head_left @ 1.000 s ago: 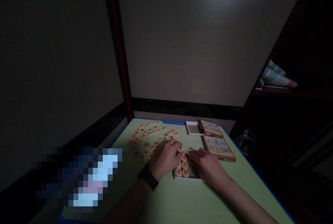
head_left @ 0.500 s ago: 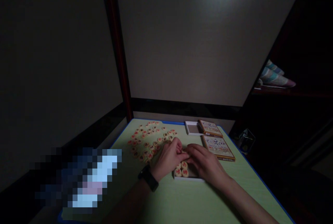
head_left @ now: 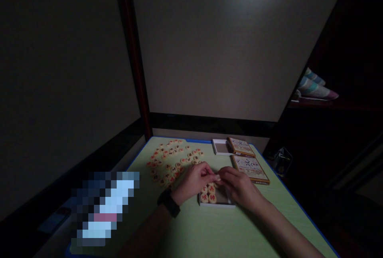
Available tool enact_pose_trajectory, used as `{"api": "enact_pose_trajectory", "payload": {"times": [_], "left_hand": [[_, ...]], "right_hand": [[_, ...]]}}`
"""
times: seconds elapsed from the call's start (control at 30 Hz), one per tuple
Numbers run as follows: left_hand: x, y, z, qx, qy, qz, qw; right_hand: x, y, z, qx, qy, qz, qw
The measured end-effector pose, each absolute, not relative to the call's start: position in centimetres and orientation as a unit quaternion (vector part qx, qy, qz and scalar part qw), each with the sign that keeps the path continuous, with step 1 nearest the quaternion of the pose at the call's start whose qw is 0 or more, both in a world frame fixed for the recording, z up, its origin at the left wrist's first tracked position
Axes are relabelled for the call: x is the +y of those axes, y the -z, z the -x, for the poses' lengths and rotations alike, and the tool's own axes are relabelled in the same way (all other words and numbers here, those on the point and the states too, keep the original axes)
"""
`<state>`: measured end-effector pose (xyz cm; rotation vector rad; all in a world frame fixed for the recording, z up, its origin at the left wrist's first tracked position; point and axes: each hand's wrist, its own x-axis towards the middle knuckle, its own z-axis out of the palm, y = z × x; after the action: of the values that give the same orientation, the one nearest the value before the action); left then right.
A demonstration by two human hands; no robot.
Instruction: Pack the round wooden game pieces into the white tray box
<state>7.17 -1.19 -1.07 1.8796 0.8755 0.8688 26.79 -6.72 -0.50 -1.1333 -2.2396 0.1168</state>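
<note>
Over a shallow white box tray [head_left: 217, 205], my two hands meet at a round xiangqi piece [head_left: 218, 177]. My left hand [head_left: 196, 179], with a dark watch on its wrist, pinches the piece between thumb and fingers. From the other side, the fingers of my right hand [head_left: 239, 186] close on the same piece. Red-marked xiangqi pieces [head_left: 208, 195] lie in rows along the tray's left side; the tray's far part is hidden behind my hands. Many loose pieces [head_left: 168, 166], red and dark marked, are spread on the table to the left.
Two printed game boxes [head_left: 250, 169] lie at the back right of the green table [head_left: 191, 234], beside another white tray [head_left: 221, 147]. The table has a blue edge. Walls stand behind and left. A pixelated patch covers the left front corner.
My hands have drawn slightly apart at the fingertips, so the piece between them now shows. More of the tray's inside is visible beside my right hand.
</note>
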Motion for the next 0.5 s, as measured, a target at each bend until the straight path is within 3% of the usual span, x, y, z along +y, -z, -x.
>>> {"api": "enact_pose_trajectory", "payload": {"times": [0.23,0.5], "left_hand": [[-0.5,0.5,-6.0,0.457,-0.311,-0.821,0.141],[-1.1,1.1,-6.0,0.458,-0.195,-0.864,0.071]], "right_hand": [[-6.0,1.4,-27.4,-0.84,-0.065,0.459,0.28],[-5.9,1.5,-27.2,-0.834,-0.117,0.464,0.274]]}}
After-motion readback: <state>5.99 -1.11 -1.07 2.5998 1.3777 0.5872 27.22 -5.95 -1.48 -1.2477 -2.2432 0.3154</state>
